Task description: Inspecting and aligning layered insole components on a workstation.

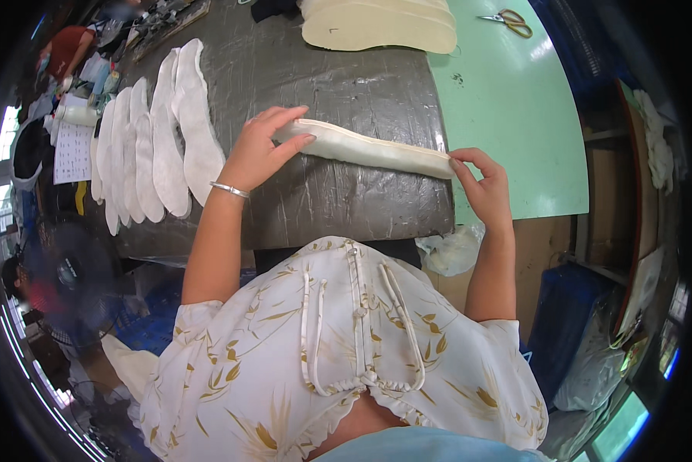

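Observation:
A long cream insole-shaped piece is held edge-up above the grey wrapped work surface. My left hand grips its left end between thumb and fingers; a silver bracelet sits on that wrist. At the piece's right tip, my right hand pinches it with the fingertips. Both forearms come up from my white leaf-patterned blouse at the bottom of the view.
Several white insole pieces lie overlapped in a row at the left. A stack of cream insoles rests at the far edge. Scissors lie on the green table. A blue crate stands lower right.

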Motion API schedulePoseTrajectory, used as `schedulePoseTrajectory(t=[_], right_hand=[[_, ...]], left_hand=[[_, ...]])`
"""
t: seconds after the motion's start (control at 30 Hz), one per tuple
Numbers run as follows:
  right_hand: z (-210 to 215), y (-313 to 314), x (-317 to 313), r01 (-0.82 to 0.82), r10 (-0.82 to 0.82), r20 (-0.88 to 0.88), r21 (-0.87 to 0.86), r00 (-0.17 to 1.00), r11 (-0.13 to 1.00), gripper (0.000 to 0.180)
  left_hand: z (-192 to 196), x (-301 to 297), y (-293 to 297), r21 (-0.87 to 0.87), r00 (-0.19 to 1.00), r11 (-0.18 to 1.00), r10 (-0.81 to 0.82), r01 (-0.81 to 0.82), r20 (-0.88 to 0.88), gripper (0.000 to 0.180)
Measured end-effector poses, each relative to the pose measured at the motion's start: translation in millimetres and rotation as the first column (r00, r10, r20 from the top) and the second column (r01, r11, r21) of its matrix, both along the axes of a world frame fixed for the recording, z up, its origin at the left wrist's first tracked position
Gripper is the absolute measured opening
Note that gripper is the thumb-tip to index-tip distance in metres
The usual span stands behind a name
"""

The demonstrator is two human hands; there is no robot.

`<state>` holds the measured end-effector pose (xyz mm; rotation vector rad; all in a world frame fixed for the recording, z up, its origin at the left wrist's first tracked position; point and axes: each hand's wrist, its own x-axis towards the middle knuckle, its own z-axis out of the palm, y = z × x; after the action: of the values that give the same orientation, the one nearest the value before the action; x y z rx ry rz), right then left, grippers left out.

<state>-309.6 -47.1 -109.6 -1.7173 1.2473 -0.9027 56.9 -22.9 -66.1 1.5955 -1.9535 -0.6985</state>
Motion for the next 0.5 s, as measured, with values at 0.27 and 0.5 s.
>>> schedulePoseTrajectory(t=[0.27, 0.5], right_hand=[[24.9, 5.8, 31.6, -0.062, -0.01, -0.224, -0.312, 0.974, 0.948, 0.02], [14.6, 3.5, 100.3, -0.316, 0.189, -0.349, -0.354, 0.918, 0.88, 0.014]], left_hand=[[-21.4, 8.3, 14.3, 0.028, 0.967, 1.0, 0.019, -0.013, -0.253, 0.018], [-22.9, 7.0, 18.0, -0.002, 0.956, 1.0, -0.009, 0.008, -0.293, 0.022]])
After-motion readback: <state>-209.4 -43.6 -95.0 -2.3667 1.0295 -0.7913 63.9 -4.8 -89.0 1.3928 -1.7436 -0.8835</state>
